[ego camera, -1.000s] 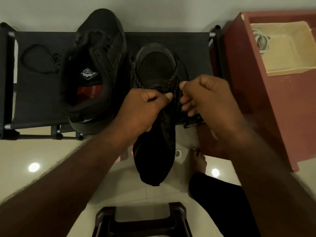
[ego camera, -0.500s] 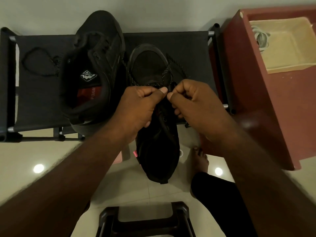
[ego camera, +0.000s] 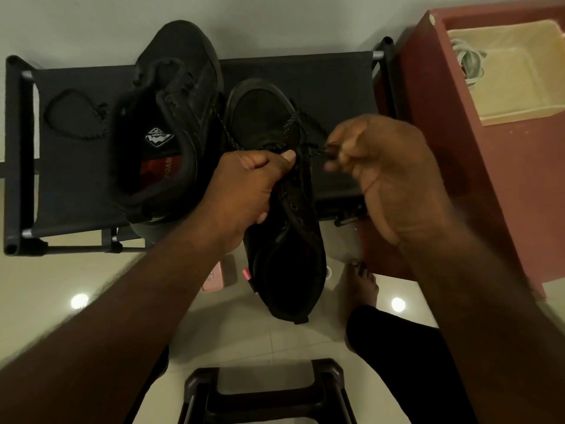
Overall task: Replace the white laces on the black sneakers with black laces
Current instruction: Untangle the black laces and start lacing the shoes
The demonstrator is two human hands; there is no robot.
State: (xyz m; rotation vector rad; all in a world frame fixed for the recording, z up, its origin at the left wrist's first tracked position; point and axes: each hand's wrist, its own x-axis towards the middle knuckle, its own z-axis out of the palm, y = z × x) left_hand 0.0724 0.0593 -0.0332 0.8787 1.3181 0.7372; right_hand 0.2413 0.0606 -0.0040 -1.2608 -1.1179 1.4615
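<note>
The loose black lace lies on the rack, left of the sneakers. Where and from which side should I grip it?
Probably at its bunched end, beside the sneaker next to it, pinching from above. The loose black lace lies flat on the rack as a thin loop, and the bunch offers more to catch than one strand.

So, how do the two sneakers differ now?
The left sneaker lies untouched on the rack, tipped so its inside and logo show; the held sneaker is gripped by the left hand, heel out over the floor. The held sneaker has a speckled black lace in its front eyelets, one end pinched by the right hand; on the left sneaker I cannot make out a lace. Both are black.
</note>
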